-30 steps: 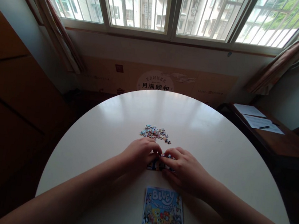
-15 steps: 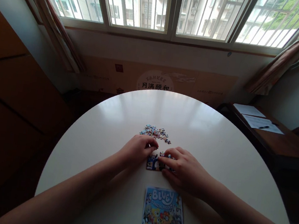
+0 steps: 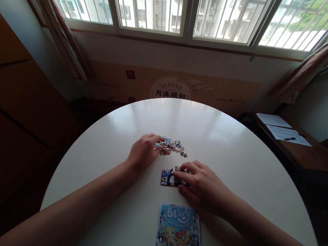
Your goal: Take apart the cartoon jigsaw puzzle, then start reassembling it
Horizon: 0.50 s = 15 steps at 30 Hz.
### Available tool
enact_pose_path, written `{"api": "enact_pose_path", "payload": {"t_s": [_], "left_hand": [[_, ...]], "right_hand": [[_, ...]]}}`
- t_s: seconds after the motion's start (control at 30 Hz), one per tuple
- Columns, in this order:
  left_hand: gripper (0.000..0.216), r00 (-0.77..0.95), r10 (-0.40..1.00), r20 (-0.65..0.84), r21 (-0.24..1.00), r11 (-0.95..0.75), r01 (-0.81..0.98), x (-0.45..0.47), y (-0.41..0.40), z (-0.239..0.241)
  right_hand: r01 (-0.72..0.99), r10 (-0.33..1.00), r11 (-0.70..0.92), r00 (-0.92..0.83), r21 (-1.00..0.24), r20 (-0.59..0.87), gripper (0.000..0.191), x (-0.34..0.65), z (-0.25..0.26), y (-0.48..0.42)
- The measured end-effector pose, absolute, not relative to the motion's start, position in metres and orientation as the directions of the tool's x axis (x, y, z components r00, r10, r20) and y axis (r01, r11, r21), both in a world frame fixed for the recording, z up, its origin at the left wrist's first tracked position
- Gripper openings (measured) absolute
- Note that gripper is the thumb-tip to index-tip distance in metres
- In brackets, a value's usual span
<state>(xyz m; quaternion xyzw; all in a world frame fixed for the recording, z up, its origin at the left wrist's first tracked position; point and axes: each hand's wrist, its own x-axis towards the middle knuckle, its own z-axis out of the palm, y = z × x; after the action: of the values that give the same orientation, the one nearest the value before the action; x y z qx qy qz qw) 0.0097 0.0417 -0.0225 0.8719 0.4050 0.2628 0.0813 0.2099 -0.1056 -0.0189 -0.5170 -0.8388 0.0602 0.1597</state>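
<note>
Your left hand (image 3: pixel 143 151) curls at the pile (image 3: pixel 173 146), grip unclear; right hand (image 3: pixel 200 186), fingers flat, pins the joined patch (image 3: pixel 167 177).

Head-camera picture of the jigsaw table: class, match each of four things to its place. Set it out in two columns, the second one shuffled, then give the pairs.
Column one
1 left hand
2 right hand
3 Bluey picture sheet
4 papers

Column two
A on the side desk at the right
B fingers on the joined puzzle section
C at the loose pile of pieces
D on the white table, nearest the person

Pairs: 1-C, 2-B, 3-D, 4-A
</note>
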Motion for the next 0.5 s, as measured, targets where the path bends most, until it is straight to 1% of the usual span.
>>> {"api": "enact_pose_path", "payload": {"t_s": [0.1,0.2,0.27,0.33,0.43,0.5], "left_hand": [[0.024,0.491,0.742,0.457,0.346,-0.656,0.671,0.007,0.042,-0.018],[0.021,0.487,0.730,0.480,0.364,-0.671,0.646,0.005,0.036,-0.013],[0.016,0.540,0.716,0.444,0.393,-0.696,0.600,0.007,0.028,-0.012],[0.013,0.625,0.686,0.374,0.410,-0.726,0.552,0.010,0.019,-0.013],[0.011,0.715,0.647,0.265,0.403,-0.748,0.528,0.015,0.008,-0.017],[0.011,0.746,0.627,0.224,0.390,-0.760,0.521,0.017,0.004,-0.019]], "right_hand": [[0.844,0.881,0.467,-0.421,-0.263,0.214,0.030,0.211,-0.018,-0.105],[0.842,0.880,0.470,-0.422,-0.265,0.218,0.029,0.211,-0.018,-0.105],[0.838,0.878,0.473,-0.421,-0.273,0.227,0.027,0.210,-0.018,-0.105],[0.828,0.870,0.484,-0.421,-0.284,0.256,0.024,0.208,-0.020,-0.104],[0.808,0.853,0.505,-0.415,-0.303,0.315,0.020,0.205,-0.024,-0.104],[0.800,0.843,0.518,-0.417,-0.303,0.341,0.019,0.206,-0.025,-0.104]]}}
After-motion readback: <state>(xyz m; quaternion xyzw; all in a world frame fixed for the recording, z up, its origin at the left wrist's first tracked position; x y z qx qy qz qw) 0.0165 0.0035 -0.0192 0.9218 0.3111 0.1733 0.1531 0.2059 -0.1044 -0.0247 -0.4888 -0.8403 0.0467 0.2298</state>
